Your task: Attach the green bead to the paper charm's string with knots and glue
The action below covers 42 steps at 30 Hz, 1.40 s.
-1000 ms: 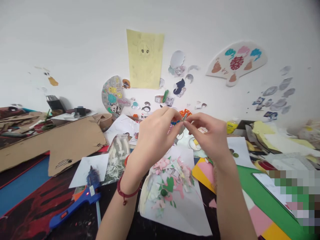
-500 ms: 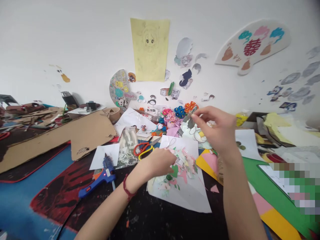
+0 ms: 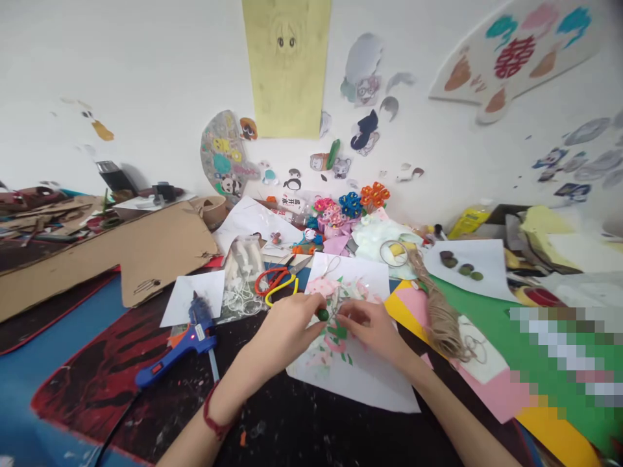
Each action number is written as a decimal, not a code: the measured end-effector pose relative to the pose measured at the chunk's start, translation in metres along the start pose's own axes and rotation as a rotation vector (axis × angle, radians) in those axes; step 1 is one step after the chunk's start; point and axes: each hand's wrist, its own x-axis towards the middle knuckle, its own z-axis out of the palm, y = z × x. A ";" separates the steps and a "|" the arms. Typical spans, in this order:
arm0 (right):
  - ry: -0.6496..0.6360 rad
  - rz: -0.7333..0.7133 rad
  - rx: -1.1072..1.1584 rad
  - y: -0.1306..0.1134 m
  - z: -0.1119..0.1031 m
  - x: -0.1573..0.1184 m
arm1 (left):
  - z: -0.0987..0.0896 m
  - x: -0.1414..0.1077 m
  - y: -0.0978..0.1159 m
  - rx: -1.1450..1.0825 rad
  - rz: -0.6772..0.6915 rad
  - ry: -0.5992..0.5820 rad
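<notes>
On the white paper sheet [image 3: 357, 389], the left hand [image 3: 285, 334] is pinching a green bead [image 3: 322, 314] while the curled right hand [image 3: 372, 327] is touching cut paper scraps [image 3: 335, 344], its grip unclear

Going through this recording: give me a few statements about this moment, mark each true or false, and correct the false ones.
1. A small dark green ball sits at the fingertips of the left hand. True.
2. A blue hot-glue gun lies to the right of the right hand. False: it lies left of both hands, beside a white paper sheet.
3. A red cord bracelet circles the right wrist. False: it is on the left wrist.
4. A bundle of tan jute twine lies to the right of the right hand, over coloured card. True.
</notes>
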 end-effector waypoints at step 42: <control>-0.344 0.278 0.447 0.003 0.004 -0.004 | 0.037 -0.027 -0.008 -0.856 -0.400 0.071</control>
